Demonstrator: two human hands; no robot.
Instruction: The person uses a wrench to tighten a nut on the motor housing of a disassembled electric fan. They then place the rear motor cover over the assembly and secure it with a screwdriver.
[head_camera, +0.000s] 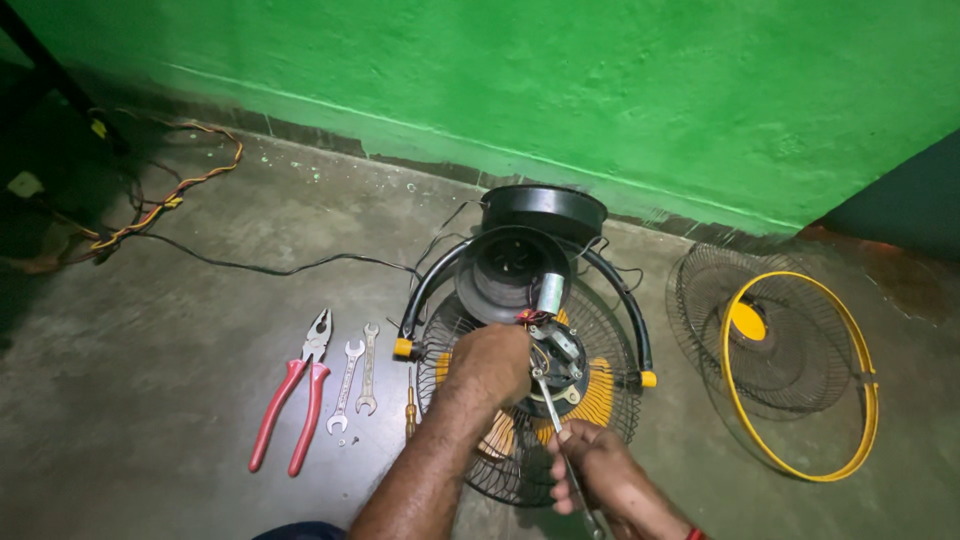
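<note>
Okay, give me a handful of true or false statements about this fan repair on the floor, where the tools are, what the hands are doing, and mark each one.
1. The red-handled pliers lie on the grey concrete floor left of the black floor fan. True.
2. The right hand is empty. False: it holds a thin metal tool pointed at the fan's motor.
3. Two silver open-ended spanners lie between the pliers and the fan. True.
4. The loose wire guard with the yellow rim is fitted on the fan. False: it lies apart on the floor, to the fan's right.
5. The left hand rests on the fan at its motor. True.
6. The wall behind is blue. False: it is green.
</note>
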